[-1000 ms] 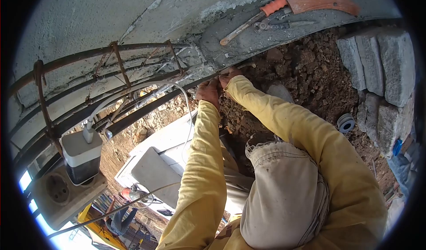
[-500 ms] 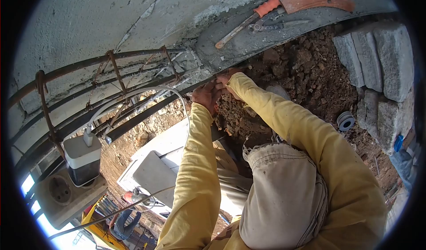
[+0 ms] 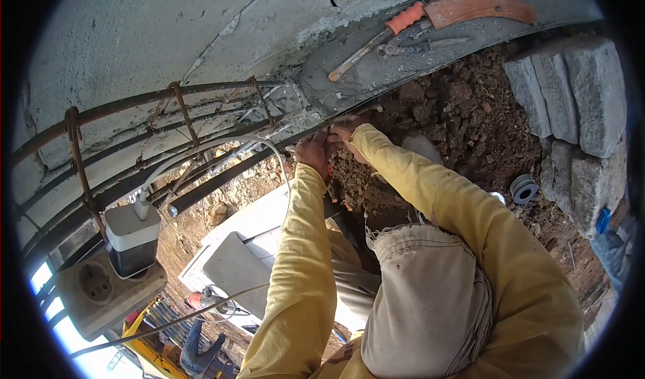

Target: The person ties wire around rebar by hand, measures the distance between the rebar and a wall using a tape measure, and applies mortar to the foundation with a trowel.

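My left hand [image 3: 312,152] and my right hand [image 3: 348,129] are close together below the dark lower edge of a concrete ledge [image 3: 376,87]. Both hands have bent, closed fingers. Whatever they hold, if anything, is too small or hidden to name. Just left of them, the end of a rusty rebar cage [image 3: 185,120] meets the concrete. Brown rubble soil [image 3: 369,181] lies beneath my hands. On the ledge above rest grey pincers [image 3: 403,48] and a tool with an orange grip [image 3: 406,17].
A white cable [image 3: 269,144] loops from a plugged-in adapter [image 3: 131,238] on a socket block [image 3: 94,281] past my left sleeve. Stacked grey blocks [image 3: 581,103] and a small spool [image 3: 523,189] are on the right. My cap [image 3: 426,298] covers the lower middle.
The view has shifted slightly, and the cage and adapter sit a little lower and to the right. My hands stay at the ledge's edge, with small finger movement.
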